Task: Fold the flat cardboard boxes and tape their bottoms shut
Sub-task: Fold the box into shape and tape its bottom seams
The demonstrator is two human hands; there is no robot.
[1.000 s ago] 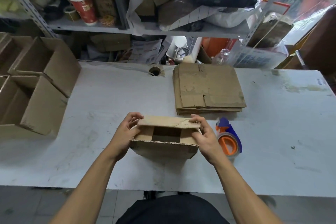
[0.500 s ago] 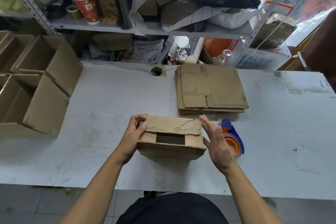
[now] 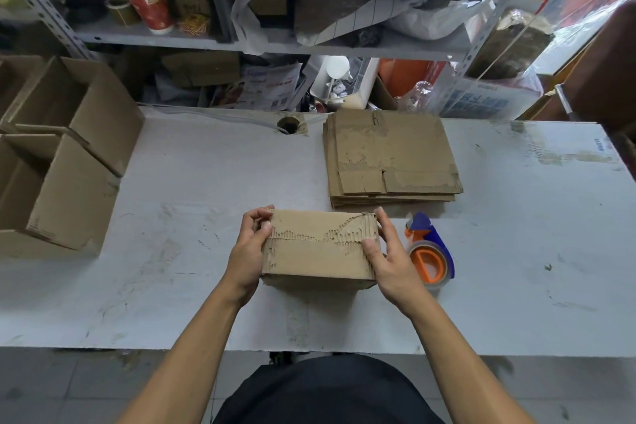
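A small corrugated cardboard box [image 3: 318, 246] sits bottom-up near the front of the scuffed white table [image 3: 192, 182], its torn liner exposing the ribbed fluting. The left hand [image 3: 249, 248] and right hand [image 3: 389, 258] grip its two ends, fingers curled round the edges and thumbs pressing on top. Half a second ago a dark gap showed between the bottom flaps; now they meet along one seam. A stack of flat boxes [image 3: 390, 157] lies behind, an orange-and-blue tape dispenser [image 3: 428, 256] just right of it
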